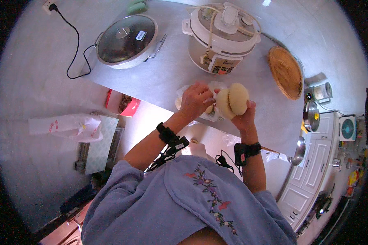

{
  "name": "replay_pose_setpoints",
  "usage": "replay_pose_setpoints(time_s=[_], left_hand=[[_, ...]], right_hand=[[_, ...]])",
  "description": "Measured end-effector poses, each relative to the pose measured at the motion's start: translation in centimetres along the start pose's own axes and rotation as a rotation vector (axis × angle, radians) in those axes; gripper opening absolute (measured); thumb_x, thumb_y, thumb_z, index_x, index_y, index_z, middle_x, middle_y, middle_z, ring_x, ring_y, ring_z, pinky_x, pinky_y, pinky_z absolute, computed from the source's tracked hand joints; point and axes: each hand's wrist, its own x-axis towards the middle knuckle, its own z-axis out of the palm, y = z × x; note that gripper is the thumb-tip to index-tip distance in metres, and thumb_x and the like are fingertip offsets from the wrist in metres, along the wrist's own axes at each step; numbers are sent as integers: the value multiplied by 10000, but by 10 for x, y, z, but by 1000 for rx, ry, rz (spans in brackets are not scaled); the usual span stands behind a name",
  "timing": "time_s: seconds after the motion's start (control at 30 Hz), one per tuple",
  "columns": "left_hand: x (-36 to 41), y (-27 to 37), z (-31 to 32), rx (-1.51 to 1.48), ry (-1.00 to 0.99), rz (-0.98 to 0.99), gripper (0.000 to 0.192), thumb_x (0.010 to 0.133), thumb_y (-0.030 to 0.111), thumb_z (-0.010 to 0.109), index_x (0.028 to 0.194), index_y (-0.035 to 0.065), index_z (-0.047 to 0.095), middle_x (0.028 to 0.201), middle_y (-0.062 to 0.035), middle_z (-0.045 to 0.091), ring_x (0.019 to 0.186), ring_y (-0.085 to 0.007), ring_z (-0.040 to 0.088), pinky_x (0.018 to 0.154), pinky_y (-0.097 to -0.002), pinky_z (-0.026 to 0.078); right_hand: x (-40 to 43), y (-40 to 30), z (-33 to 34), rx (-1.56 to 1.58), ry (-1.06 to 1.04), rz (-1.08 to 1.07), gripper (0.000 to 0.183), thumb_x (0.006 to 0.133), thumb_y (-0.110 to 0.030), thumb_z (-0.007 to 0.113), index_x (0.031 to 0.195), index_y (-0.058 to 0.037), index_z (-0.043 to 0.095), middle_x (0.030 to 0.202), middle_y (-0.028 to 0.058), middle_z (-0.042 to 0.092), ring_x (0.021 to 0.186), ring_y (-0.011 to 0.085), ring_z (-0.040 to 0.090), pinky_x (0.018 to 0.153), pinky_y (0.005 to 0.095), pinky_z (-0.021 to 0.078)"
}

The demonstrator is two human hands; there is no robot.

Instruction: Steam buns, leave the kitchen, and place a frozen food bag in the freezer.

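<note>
My right hand [245, 118] grips two pale, rounded buns [233, 101] pressed side by side, above the near edge of the grey table [165, 82]. Just left of them, my left hand [197, 98] is at a clear plastic bag [213, 114] with more pale, bun-like pieces inside. Its fingers are bent over the bag, and whether they pinch the film cannot be made out. Black straps with small devices and cables are on both wrists. The bag lies at the table's edge, partly hidden by my hands.
A white electric pressure cooker [224, 39] stands beyond my hands. At the back left is an electric pan [127, 41] with a glass lid, its cord running to a wall socket. A wicker basket [285, 73] lies at the right. Below the table's left edge is a red container [130, 107].
</note>
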Motion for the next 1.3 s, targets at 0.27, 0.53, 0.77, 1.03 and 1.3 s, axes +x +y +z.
replay_pose_setpoints(time_s=[0.27, 0.53, 0.77, 1.03, 1.3], left_hand=[[-34, -1, -11, -92, -115, -277, 237, 658, 199, 730, 638, 41, 554, 636, -80, 515, 552, -246, 510, 493, -348, 408], [-84, -25, -38, -13, -310, -558, 257, 706, 226, 706, 647, 21, 564, 633, -110, 521, 562, -255, 510, 511, -338, 403], [-114, -42, -36, 87, -421, -567, 270, 719, 269, 690, 681, 24, 584, 642, -128, 529, 583, -286, 524, 541, -364, 421], [-77, -24, -34, -378, -381, -788, 289, 831, 276, 568, 917, 3, 606, 929, -147, 596, 825, -239, 576, 730, -326, 454], [-13, -15, 40, -932, -373, -878, 368, 902, 301, 467, 1153, 35, 508, 1143, -96, 523, 992, -199, 515, 886, -319, 398]], right_hand=[[-1, -3, -12, 270, 226, -74, 546, 766, -435, 517, 1189, -95, 454, 1184, 104, 484, 1084, 297, 476, 941, 486, 380], [-3, -17, -71, 331, 364, -273, 458, 798, -419, 469, 1128, -102, 490, 1132, 89, 514, 1018, 284, 520, 886, 480, 419], [9, -20, -86, 307, 427, -340, 385, 809, -361, 491, 1094, -103, 509, 1106, 82, 521, 1044, 267, 490, 912, 470, 391], [-10, -40, -81, 212, 94, -296, 487, 778, -389, 518, 1168, -101, 470, 1161, 79, 495, 1068, 277, 475, 930, 468, 373], [-34, -54, -6, -100, 14, -190, 759, 628, -543, 587, 1164, -29, 432, 1085, 182, 481, 1000, 323, 484, 859, 424, 419]])
